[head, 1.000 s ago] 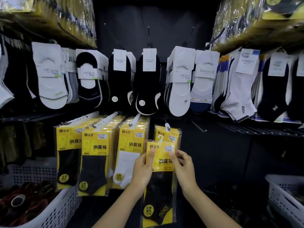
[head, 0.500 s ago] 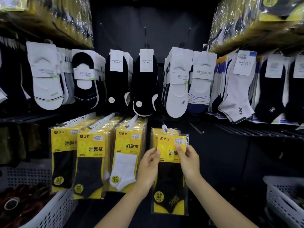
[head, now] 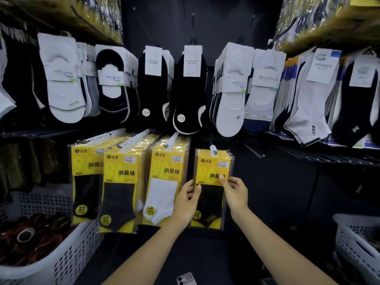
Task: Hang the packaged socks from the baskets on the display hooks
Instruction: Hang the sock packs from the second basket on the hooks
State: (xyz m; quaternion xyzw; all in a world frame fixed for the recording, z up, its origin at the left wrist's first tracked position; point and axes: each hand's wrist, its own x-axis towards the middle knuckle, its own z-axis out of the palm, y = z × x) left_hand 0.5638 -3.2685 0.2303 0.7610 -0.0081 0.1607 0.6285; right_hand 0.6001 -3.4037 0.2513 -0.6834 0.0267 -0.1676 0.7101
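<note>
Now packet (head: 211,167) lifted onto hook (head: 213,149), left hand (head: 186,204), right hand (head: 236,192) still pinching

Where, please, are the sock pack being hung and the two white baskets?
sock pack (head: 205,171), head view, yellow header card.
left basket (head: 67,262), head view, perforated front wall.
right basket (head: 353,249), head view, perforated side wall.

4 rows of packaged socks (head: 123,177) are hung on hooks (head: 213,149) dead centre. Loose socks (head: 191,89) are racked above at 12. A basket (head: 67,262) is parked at 8, a 2nd basket (head: 357,243) at 4.
</note>
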